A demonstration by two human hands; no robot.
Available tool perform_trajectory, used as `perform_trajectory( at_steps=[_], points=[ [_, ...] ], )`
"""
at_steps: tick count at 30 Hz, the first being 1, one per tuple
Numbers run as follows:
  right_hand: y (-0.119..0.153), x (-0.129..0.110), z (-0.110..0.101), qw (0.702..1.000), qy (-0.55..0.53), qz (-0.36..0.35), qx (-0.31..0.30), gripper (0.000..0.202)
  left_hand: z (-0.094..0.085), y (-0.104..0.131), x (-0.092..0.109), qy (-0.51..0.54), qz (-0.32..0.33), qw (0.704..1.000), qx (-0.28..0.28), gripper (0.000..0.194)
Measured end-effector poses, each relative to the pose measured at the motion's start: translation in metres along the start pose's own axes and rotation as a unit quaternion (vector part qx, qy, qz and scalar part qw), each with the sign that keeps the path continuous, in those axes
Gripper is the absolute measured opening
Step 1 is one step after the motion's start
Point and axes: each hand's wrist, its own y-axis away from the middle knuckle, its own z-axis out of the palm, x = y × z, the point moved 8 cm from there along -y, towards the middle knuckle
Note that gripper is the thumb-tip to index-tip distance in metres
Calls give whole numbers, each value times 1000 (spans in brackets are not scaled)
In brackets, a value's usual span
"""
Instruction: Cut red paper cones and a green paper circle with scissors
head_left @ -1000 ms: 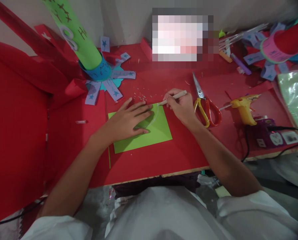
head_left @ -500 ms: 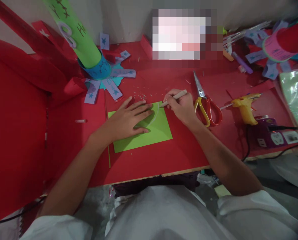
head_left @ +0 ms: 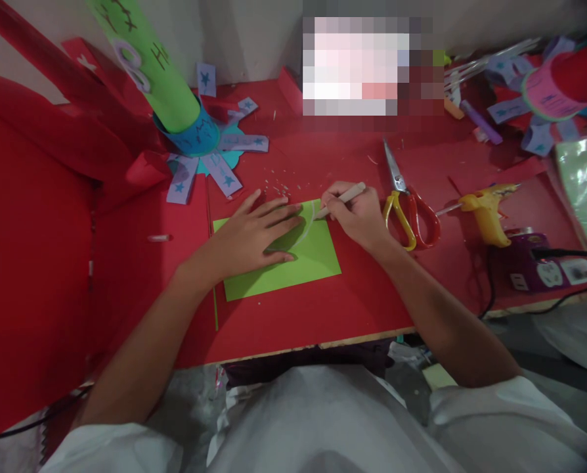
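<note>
A sheet of bright green paper point(head_left: 293, 276) lies on the red tabletop. My left hand point(head_left: 254, 236) rests flat on its left part, fingers spread. In my right hand point(head_left: 356, 213) is a pale pencil point(head_left: 351, 192), its tip low at the sheet's upper right edge. A light curved line point(head_left: 307, 231) runs over the paper from the top edge toward my left fingers; part of it is hidden under that hand. Scissors point(head_left: 398, 187) with one yellow and one red handle lie just right of my right hand.
A yellow glue gun point(head_left: 490, 209) and a purple power strip point(head_left: 534, 263) with a black cable sit at the right. Back left stands a green paper tube point(head_left: 170, 85) in a blue base with purple strips. A pink paper ring point(head_left: 544, 95) is at the far right.
The pencil tip has shifted slightly down and right beside the curved line, and my right hand has dipped a little with it. My left hand keeps its place.
</note>
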Motion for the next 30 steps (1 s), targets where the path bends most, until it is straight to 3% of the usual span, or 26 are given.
perform_trajectory(
  at_steps=[3,7,12,18,24,30],
  points=[
    [0,1,-2,1000,4,5,18,32,-1,0,0,1,-3,1000,2,69],
    [1,-2,3,1000,14,-7,-15,33,0,-1,0,-4,-2,1000,-5,68],
    [0,-1,-2,1000,6,-3,19,32,0,0,0,-5,-5,1000,-2,67],
    [3,-3,3,1000,2,-11,-21,37,1,0,-1,-1,-1,1000,-3,68],
    [14,-15,-11,997,-53,-11,56,39,2,1,-2,0,-1,1000,5,70],
    [13,-13,-14,996,-56,-7,71,44,4,-2,4,-29,-12,999,38,70]
  ],
)
